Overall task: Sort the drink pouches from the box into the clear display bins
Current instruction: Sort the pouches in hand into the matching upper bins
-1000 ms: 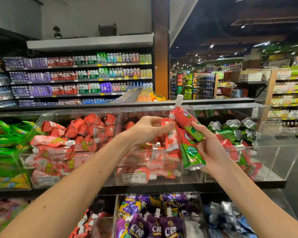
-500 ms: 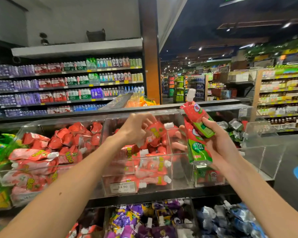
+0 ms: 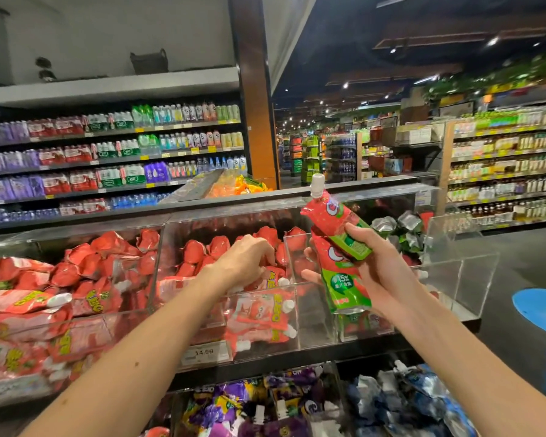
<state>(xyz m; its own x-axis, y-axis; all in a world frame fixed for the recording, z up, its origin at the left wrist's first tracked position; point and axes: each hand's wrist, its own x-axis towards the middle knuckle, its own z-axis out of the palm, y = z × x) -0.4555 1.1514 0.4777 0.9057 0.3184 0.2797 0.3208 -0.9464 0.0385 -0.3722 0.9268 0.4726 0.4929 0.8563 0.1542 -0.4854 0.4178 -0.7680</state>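
Observation:
My left hand [image 3: 245,261] reaches palm down into the middle clear bin [image 3: 316,313]. Its fingers curl onto a red drink pouch [image 3: 273,279] with yellow print on top of the pile; the hand hides whether they grip it. My right hand [image 3: 380,269] holds two red-and-green pouches [image 3: 344,279] upright above the divider between the middle and right bins, the white cap [image 3: 317,182] of one pointing up. The right bin [image 3: 460,272] holds a few red-and-green pouches. The left bin [image 3: 114,326] is full of red pouches.
Below are bins of purple pouches [image 3: 265,405] and blue-silver pouches [image 3: 407,402]. Silver-green pouches [image 3: 397,223] lie at the back right. A price label [image 3: 202,353] sits on the middle bin. Bottle shelves [image 3: 114,159] stand behind, and an aisle opens at right.
My left hand has carried a red pouch from the bundle down into the middle bin. My right hand has stayed up with two red-and-green pouches. The view has shifted right.

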